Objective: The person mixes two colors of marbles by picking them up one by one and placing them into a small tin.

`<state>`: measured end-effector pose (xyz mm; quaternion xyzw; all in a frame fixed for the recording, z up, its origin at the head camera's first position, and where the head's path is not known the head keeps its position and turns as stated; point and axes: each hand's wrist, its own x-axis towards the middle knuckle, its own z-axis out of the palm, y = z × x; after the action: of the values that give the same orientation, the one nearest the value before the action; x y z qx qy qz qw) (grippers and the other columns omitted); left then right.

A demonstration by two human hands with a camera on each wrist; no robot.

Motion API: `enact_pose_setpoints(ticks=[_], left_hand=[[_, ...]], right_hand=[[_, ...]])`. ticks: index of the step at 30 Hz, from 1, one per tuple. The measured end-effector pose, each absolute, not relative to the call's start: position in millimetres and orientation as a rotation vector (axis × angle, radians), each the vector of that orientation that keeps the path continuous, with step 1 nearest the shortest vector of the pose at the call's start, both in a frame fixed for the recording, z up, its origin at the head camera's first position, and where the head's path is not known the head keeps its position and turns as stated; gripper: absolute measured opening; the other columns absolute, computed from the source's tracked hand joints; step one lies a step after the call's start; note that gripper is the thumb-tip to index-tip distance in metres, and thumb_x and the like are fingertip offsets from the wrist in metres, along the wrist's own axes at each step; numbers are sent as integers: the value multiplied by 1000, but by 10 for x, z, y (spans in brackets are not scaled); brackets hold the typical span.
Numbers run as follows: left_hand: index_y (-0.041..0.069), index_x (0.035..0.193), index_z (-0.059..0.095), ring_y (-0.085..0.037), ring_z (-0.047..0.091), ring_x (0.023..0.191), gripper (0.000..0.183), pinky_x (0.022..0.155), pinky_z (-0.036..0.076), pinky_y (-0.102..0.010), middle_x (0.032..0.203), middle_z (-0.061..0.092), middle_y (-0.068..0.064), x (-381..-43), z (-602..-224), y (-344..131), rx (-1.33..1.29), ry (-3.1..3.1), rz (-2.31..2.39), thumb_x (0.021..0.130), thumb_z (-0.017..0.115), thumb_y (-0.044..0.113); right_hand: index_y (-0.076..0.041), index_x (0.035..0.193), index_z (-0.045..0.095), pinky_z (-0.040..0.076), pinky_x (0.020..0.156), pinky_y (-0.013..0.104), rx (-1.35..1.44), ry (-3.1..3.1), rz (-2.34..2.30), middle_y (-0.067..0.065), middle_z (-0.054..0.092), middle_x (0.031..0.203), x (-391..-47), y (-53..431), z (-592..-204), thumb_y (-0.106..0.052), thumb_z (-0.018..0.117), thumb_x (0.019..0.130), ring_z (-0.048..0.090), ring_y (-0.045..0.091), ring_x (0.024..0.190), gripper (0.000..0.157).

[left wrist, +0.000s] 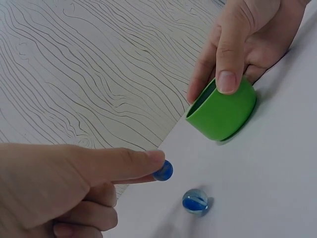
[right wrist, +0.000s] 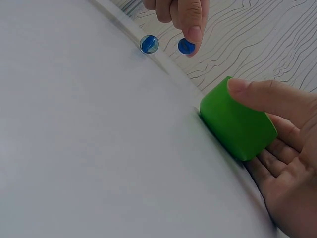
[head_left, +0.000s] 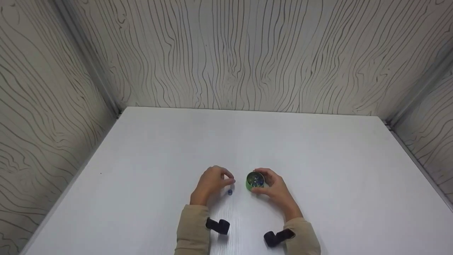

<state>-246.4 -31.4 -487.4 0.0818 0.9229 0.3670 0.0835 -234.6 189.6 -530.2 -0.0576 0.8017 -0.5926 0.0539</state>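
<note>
Between thumb and forefinger my left hand (head_left: 212,180) pinches a blue marble (left wrist: 163,171), just above the table. A second marble, clear with a blue swirl (left wrist: 195,201), lies on the table by that hand. My right hand (head_left: 277,189) grips a small green cup (left wrist: 223,111), thumb on its near side and fingers behind. The cup stands on the table, its opening upward. Several glassy marbles (head_left: 255,180) show inside it in the head view; the wrist views hide them. The left hand is a short way left of the cup, apart from it.
The white table (head_left: 170,141) runs back to a wall (head_left: 226,56) with a wood-grain line pattern. Similar panels stand at the left and right. Black camera mounts (head_left: 219,226) stick out from both beige sleeves (head_left: 193,230).
</note>
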Motion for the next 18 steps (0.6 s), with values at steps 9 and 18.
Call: enact_pose_setpoints(ticks=[9, 18], left_hand=[[11, 96, 77, -13, 45, 73, 17, 63, 35, -24, 79, 57, -2, -2458, -4833, -305, 298, 2750, 1113, 85, 72, 23], [12, 96, 77, -13, 46, 74, 16, 65, 37, -26, 82, 61, -3, -2466, -4813, -280, 330, 2750, 1120, 85, 72, 23]], right_hand=[[-3, 130, 53, 27, 119, 45, -185, 2405, -1824, 16, 56, 138, -2343, 1895, -5303, -9, 82, 73, 44, 33, 138, 65], [-3, 130, 54, 26, 119, 46, -199, 2411, -1829, 16, 57, 136, -2344, 1897, -5304, -8, 81, 73, 45, 33, 137, 63]])
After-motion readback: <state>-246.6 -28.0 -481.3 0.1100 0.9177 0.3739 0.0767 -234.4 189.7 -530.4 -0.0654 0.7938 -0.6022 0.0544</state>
